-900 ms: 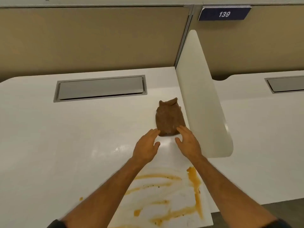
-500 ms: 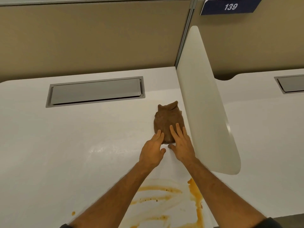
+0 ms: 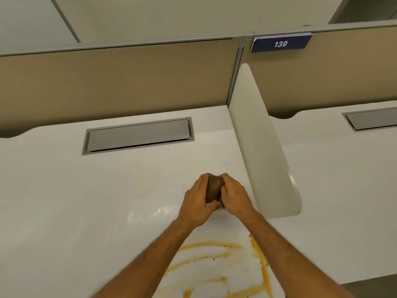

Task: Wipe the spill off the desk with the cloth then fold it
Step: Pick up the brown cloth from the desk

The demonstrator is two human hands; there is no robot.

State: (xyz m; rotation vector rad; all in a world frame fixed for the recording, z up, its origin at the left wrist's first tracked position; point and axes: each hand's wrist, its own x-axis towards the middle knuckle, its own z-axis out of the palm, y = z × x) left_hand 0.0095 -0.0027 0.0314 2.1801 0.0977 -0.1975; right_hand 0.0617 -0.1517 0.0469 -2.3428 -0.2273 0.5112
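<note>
The brown cloth [image 3: 212,189] sits bunched between both hands on the white worktop [image 3: 107,190], just left of the white divider [image 3: 262,151]. The left hand [image 3: 198,201] and right hand [image 3: 235,196] cup it from either side, fingers [image 3: 202,182] curled round the wad and holding it. This looks like the pick-up step, with wiping not yet begun: the orange spill [image 3: 217,267] lies smeared on the near side of the fingers, by the forearms. The next move calls for drawing the cloth back over those streaks with pressure.
</note>
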